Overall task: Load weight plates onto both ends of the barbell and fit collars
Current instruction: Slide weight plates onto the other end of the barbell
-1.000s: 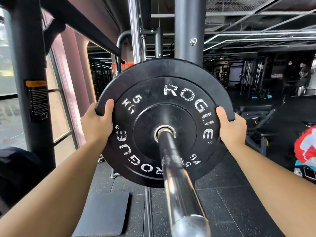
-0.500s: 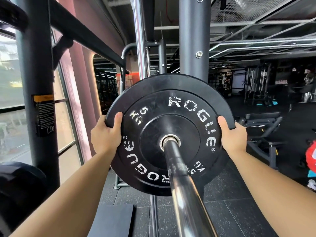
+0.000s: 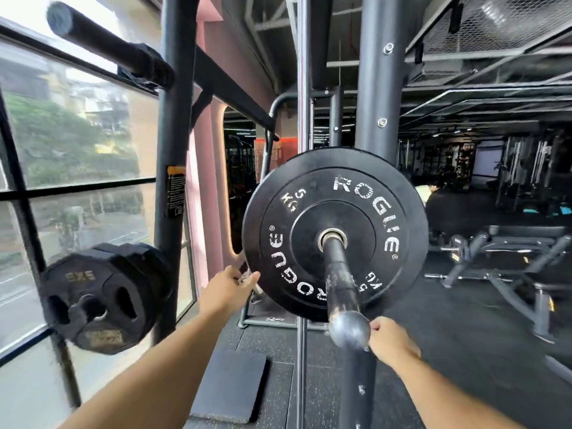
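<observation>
Left hand (image 3: 229, 286) reaches to 8 o'clock of the plate's rim, thumb and fingers pinching a small silvery metal piece (image 3: 246, 277) too blurred to identify. Right hand (image 3: 390, 339), fingers curled into a fist, touches the rounded end of the dark steel barbell sleeve (image 3: 340, 280) from its 3 o'clock side. At 12 o'clock from both hands, the black round rubber 5 kg weight plate (image 3: 335, 193) sits on that sleeve, pushed far in. Out at 9 o'clock, black gripped storage plates (image 3: 102, 295) hang on a grey rack upright (image 3: 175, 119).
</observation>
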